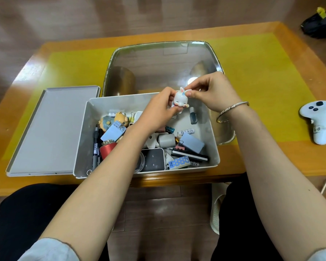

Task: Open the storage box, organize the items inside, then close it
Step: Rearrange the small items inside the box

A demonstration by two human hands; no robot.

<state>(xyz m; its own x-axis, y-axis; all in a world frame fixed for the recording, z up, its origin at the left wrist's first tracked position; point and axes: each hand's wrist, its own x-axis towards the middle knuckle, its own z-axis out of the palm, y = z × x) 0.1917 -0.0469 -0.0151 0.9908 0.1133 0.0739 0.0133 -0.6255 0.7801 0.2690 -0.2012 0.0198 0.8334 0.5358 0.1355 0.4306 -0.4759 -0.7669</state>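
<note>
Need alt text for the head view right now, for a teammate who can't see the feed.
Both hands, left hand and right hand, hold a small white bunny figurine above the open grey plastic storage box, which is crowded with small items. The box's flat grey lid lies beside it on the yellow-topped wooden table.

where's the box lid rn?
Head view: the lid lies flat on the table, touching the open storage box's left side.
</note>
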